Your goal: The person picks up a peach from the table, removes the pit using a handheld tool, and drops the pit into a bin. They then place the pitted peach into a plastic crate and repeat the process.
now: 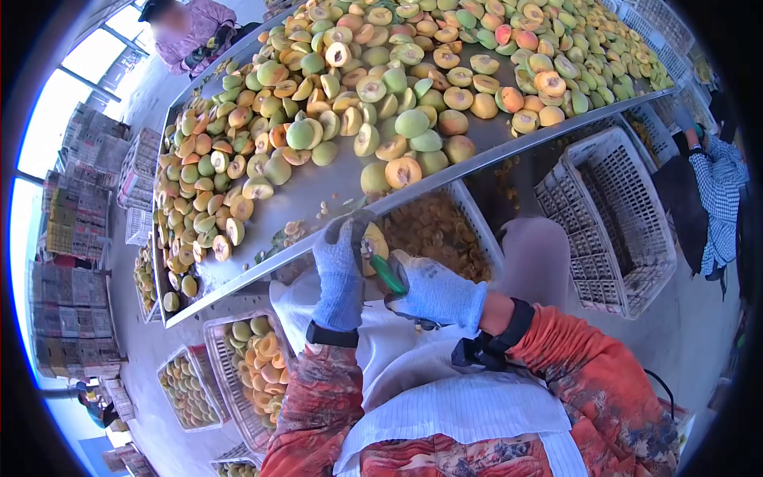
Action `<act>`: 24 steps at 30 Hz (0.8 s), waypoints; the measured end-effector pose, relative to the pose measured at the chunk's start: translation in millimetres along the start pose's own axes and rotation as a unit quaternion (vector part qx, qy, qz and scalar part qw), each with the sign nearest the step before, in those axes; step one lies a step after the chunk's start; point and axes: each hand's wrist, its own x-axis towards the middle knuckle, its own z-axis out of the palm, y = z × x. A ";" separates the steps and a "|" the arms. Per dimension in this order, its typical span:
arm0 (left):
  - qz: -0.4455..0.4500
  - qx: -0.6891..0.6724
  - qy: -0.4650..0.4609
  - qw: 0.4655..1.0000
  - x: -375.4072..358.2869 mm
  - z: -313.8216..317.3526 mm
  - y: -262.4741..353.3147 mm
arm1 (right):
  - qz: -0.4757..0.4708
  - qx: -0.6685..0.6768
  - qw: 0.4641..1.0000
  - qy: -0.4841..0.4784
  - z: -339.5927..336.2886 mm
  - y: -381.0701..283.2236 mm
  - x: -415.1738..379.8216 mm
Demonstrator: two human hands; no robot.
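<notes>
My left hand, in a blue knitted glove with dark fingertips, grips a yellow apricot half just below the table's near edge. In my right hand, also gloved in blue, is a small tool with a green handle. The tool's tip meets the fruit, but its shape is hidden there. In front of me, a metal-topped table with a raised rim bears a great many halved apricots, green to orange, some with stones in them.
Beneath the rim, a white crate holds brown scraps or stones. A grey plastic crate stands to the right. Crates of fruit sit on the floor at left, near stacked crates. Other people are at far left and right.
</notes>
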 end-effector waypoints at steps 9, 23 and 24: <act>-0.030 -0.019 -0.194 0.980 4.8 1.6 34.5 | 0.211 0.418 0.866 -0.175 -43.4 -31.7 -12.7; -0.208 -0.347 -0.068 0.912 7.5 16.0 2.4 | 0.141 0.439 0.880 -0.115 -56.2 -64.5 -17.3; -0.241 -0.355 -0.041 0.902 9.2 10.9 0.1 | 0.136 0.385 0.911 -0.068 -59.8 -62.8 -19.1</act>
